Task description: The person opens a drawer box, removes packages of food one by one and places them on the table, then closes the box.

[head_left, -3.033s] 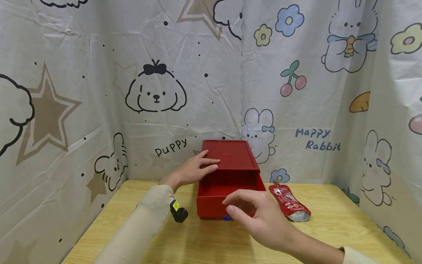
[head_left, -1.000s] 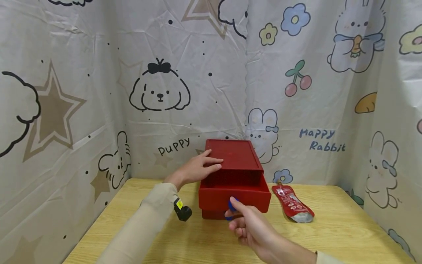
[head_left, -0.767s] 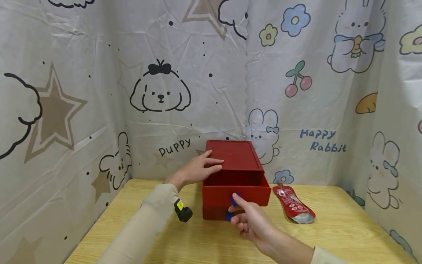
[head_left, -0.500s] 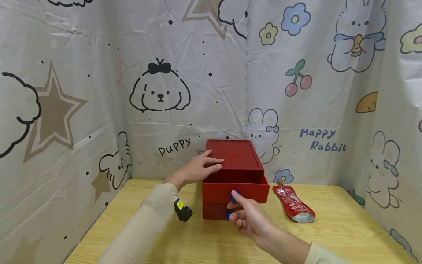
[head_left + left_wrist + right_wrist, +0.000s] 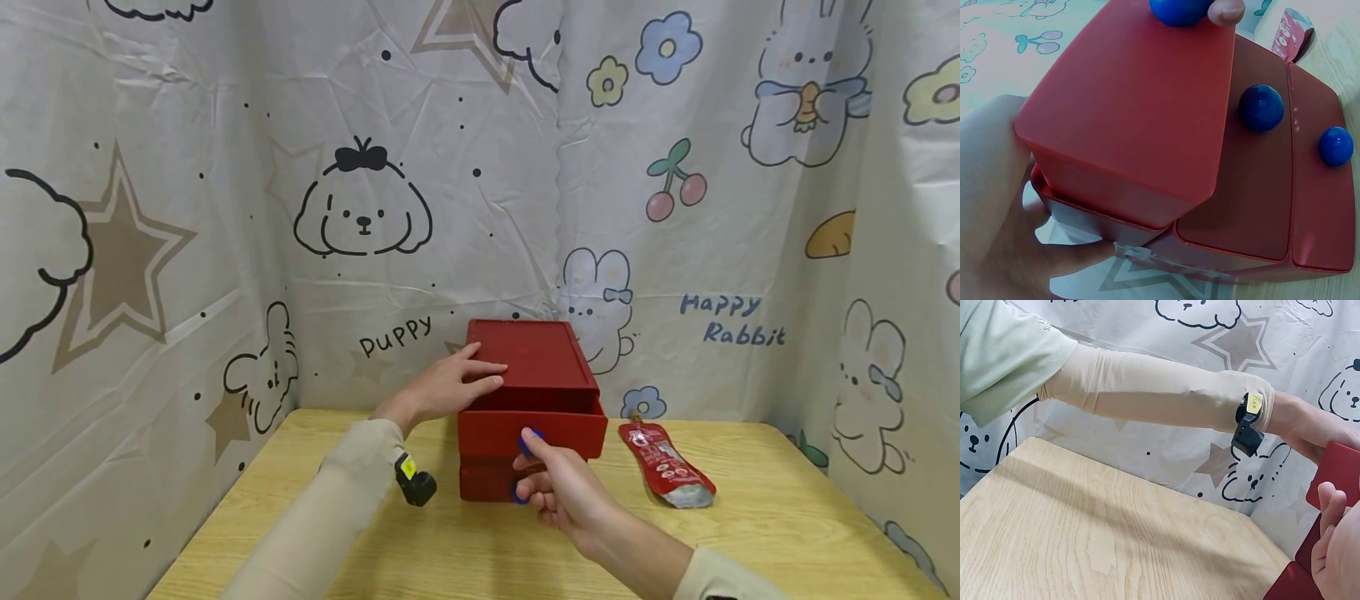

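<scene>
The top drawer (image 5: 491,435) of a red cabinet (image 5: 528,350) sits partway out, its front just ahead of the right-hand grip (image 5: 573,496). That hand pinches the drawer's blue knob (image 5: 1177,7), thumb above and a finger below. Behind the knob, the drawer's inside is too dark to make out. Directly under the grip, the second drawer (image 5: 1241,194) and the bottom drawer (image 5: 1325,219) lie flush, each with its own blue knob.

Up and to the left of the pinch, the left-hand grip (image 5: 442,385) lies with fingers spread and extended on the cabinet's top near the edge, holding nothing — bracing it, I'd say. To the right of the pinching hand, just beside the cabinet, a red pouch (image 5: 667,467) lies flat on the wooden surface (image 5: 420,550). A printed curtain (image 5: 480,208) hangs beyond it all.

I'd take the step in hand to be sliding the top drawer in — though the hold would suit a pull too. The next move seems to call for a straight, level push at the knob, the left palm steadying the cabinet against a skid and its fingers clear of the gap.
</scene>
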The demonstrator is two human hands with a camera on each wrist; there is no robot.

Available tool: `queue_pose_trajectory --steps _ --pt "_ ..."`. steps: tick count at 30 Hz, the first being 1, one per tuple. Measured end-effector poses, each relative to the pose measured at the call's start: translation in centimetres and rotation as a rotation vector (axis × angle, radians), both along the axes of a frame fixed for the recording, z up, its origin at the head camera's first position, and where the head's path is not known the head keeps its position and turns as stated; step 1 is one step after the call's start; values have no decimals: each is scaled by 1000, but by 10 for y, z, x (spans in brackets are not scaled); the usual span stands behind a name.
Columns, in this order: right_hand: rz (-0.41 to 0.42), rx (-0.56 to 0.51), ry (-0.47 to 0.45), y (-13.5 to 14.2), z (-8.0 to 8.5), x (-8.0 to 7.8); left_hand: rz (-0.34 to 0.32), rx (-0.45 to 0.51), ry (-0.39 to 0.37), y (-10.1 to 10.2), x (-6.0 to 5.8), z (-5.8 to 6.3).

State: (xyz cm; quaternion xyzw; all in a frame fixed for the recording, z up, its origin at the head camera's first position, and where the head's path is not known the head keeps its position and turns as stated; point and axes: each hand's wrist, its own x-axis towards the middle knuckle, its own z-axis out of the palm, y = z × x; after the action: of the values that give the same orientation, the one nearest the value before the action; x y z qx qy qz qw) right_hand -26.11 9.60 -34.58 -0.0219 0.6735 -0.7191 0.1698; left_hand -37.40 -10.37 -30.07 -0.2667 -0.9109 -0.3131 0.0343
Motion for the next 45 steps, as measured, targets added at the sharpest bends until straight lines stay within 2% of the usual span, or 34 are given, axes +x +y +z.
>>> queue_pose_trajectory --steps 18,25,29,37,45 --pt "-26 52 53 -3 -2 -16 -4 34 -68 0 4 5" --pt "-41 34 67 -5 -2 -21 -4 17 -34 1 3 4" --pt "-57 36 75 -6 -3 -25 -2 31 -48 1 3 3" --pt "-88 104 118 -4 -7 -32 -7 23 -26 1 2 2" --pt "-84 121 127 -5 -8 -35 4 24 -26 0 3 3"
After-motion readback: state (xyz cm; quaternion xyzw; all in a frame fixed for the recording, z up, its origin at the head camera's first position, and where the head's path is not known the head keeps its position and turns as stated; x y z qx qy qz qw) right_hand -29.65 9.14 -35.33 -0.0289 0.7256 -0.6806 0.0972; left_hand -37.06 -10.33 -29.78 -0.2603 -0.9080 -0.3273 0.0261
